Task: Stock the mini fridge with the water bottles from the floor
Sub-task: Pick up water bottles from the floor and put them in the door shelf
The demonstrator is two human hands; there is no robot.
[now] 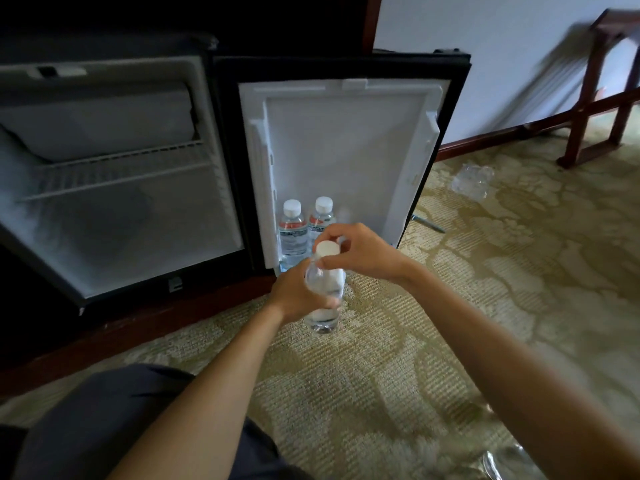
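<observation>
**Bottle in both hands, close to the fridge door**

From the head view, the person crouches on the carpet (pixel 485 289) before the open mini fridge (pixel 121 220). The left grip (pixel 301 296) is wrapped round the middle of a clear water bottle (pixel 325 317). The right grip (pixel 360 252) pinches the neck just under the white cap (pixel 327 249). The water bottle hangs upright above the carpet, just in front of the open door (pixel 346 133). Two stocked bottles (pixel 292 230) stand side by side in the door's bottom rack. The wire shelf (pixel 114 171) inside looks bare.

What I'd worry about:

- The right fingers sit at the cap. A twist there could loosen it, and water would run onto the carpet or into the rack.
- The plastic looks thin. A hard squeeze from the left grip could make the water bottle buckle or slip.
- The rack is narrow. Pushed in at a slant, the newcomer could knock over the two standing ones.
- A push on the rack might swing the door.

The spot right of the pair is hazy, so I can't tell if it's free. Crumpled plastic wrap (pixel 472 181) lies well off to the right on the carpet.
</observation>
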